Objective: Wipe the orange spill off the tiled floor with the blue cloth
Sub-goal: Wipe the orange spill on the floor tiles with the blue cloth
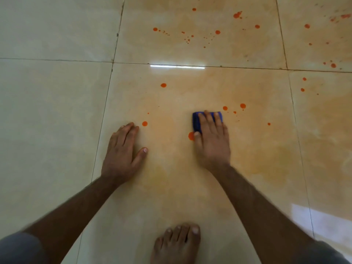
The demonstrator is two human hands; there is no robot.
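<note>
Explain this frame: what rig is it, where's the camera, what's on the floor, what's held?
No machine: a person works with bare hands. The single picture comes from a camera worn on the head, looking down. The left hand rests flat on the tiled floor, holding nothing. The right hand presses a blue cloth onto the tile with straight fingers. Orange drops are scattered ahead and to the right, over a faint orange smear. A bare foot shows at the bottom.

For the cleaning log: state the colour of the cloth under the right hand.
Blue, seen in the head view: the cloth lies under the right hand.
</note>
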